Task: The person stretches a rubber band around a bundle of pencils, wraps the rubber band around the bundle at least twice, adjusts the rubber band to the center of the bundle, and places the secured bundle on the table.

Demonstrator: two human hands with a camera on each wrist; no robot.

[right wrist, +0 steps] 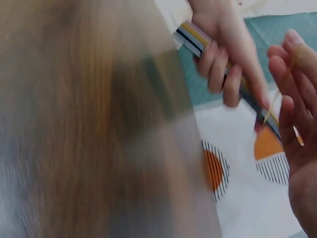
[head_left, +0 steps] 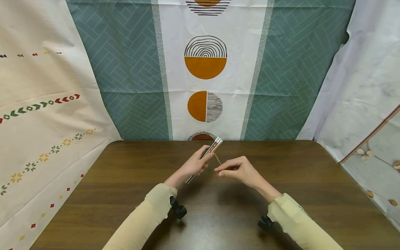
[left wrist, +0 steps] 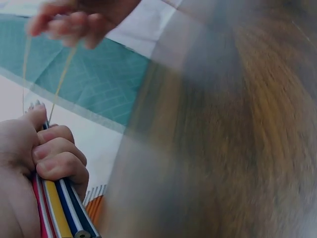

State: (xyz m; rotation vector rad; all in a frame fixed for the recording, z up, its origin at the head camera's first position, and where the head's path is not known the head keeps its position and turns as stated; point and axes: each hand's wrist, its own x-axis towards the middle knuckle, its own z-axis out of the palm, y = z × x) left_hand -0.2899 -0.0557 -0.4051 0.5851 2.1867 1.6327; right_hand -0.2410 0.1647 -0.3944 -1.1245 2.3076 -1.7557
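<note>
A bundle of striped pencils (head_left: 214, 145) is gripped in my left hand (head_left: 194, 164), tilted with its far end up and to the right. The left wrist view shows red, yellow and dark blue pencils (left wrist: 58, 206) running under the curled fingers. From the far part of the bundle a thin yellowish rubber band (head_left: 217, 158) stretches to my right hand (head_left: 240, 170). Two taut strands of the rubber band (left wrist: 64, 79) rise to the right fingers, which hold it. Right of the bundle, the right hand stands apart from the pencils, above the table.
Both hands are over a brown wooden table (head_left: 125, 194). Behind its far edge hangs a teal and white patterned cloth (head_left: 134, 69). Light cloths hang at the left (head_left: 40, 139) and the right (head_left: 368, 86). A small black device sits at each wrist.
</note>
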